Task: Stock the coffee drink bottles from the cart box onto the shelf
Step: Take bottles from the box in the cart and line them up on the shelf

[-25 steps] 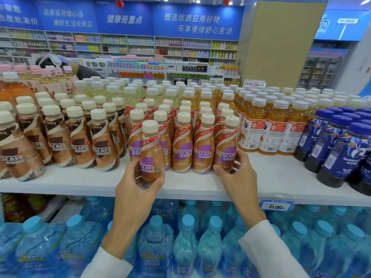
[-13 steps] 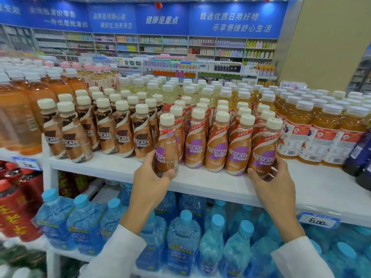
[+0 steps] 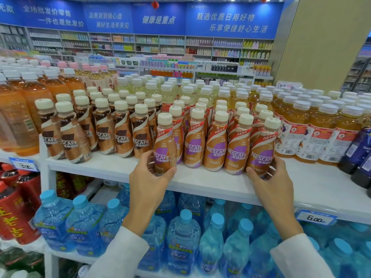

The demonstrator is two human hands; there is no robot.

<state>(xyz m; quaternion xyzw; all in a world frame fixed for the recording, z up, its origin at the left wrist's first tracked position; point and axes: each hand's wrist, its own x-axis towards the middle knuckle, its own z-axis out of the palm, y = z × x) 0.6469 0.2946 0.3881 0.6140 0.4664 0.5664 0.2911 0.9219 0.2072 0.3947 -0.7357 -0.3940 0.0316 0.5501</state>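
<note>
At the shelf [image 3: 200, 184] front, the left hand [image 3: 148, 178] curls its grip round one coffee bottle [image 3: 165, 145]; at three o'clock, the right hand [image 3: 270, 179] grips the end bottle [image 3: 262, 152].

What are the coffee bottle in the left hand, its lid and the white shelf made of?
The coffee bottle looks like plastic under a glossy printed sleeve that glints. Its cream lid looks like matte plastic: it barely shines. The shelf is smooth, flat white, maybe painted metal or coated board; I cannot tell which.
</note>
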